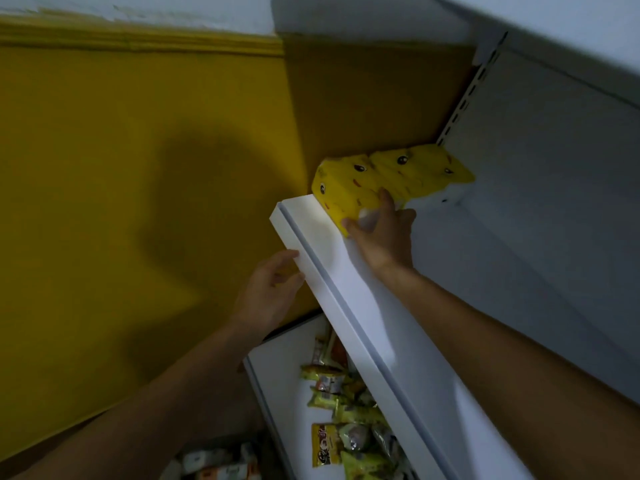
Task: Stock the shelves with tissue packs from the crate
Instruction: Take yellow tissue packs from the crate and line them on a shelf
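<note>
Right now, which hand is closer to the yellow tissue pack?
Right. The right hand holds the yellow tissue pack on the top shelf; the left hand is lower, by the shelf's front edge, off the pack.

Light: dim overall; brightest on the shelf lip (pixel 300 233).
Shadow: large, soft, on the yellow wall (pixel 104 168).
Blur: lower packets (pixel 329 403) smeared.
Edges: wide-angle bending.

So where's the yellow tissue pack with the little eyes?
In the head view the yellow tissue pack sits on the upper white shelf, at its left end by the yellow wall, with the right hand gripping its near edge.
</note>
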Available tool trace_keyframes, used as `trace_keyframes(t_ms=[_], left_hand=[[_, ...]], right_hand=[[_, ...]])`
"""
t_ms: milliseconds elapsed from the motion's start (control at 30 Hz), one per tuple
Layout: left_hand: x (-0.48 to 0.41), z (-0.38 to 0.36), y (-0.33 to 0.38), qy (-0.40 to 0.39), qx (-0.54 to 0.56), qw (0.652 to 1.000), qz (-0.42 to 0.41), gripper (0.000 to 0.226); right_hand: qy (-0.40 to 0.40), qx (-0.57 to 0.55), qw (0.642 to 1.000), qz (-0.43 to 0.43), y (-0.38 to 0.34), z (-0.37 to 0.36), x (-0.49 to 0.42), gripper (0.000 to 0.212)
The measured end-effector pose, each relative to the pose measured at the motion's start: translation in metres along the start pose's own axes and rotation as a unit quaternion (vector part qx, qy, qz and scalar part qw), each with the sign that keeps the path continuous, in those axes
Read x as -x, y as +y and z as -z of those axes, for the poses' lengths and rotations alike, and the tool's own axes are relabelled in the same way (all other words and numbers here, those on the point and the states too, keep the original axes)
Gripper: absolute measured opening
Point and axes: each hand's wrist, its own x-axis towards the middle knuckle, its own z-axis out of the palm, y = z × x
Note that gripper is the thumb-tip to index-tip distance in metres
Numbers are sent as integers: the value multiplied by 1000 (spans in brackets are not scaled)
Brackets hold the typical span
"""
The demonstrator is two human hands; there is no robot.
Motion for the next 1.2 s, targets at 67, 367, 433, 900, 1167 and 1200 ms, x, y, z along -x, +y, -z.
trace_keyframes(t_ms=[67, 367, 433, 900, 1167, 1200], left_hand=[[0, 2, -1, 8, 2, 1000, 10, 28], [9, 20, -8, 15, 21, 999, 23, 23], [14, 29, -11, 27, 14, 999, 23, 23], [122, 110, -153, 50, -52, 987, 144, 7], [200, 137, -293, 77, -45, 964, 250, 7], [209, 134, -309, 77, -46, 961, 263, 6]], right_hand=[[-1, 40, 999, -21, -3, -1, -7, 79], [10, 73, 997, 3, -1, 10, 8, 85], [47, 38, 997, 56, -2, 12, 22, 72], [-177, -25, 973, 144, 8, -147, 177, 38], [-369, 59, 927, -42, 120, -252, 280, 39], [-393, 80, 915, -51, 134, -261, 290, 39]])
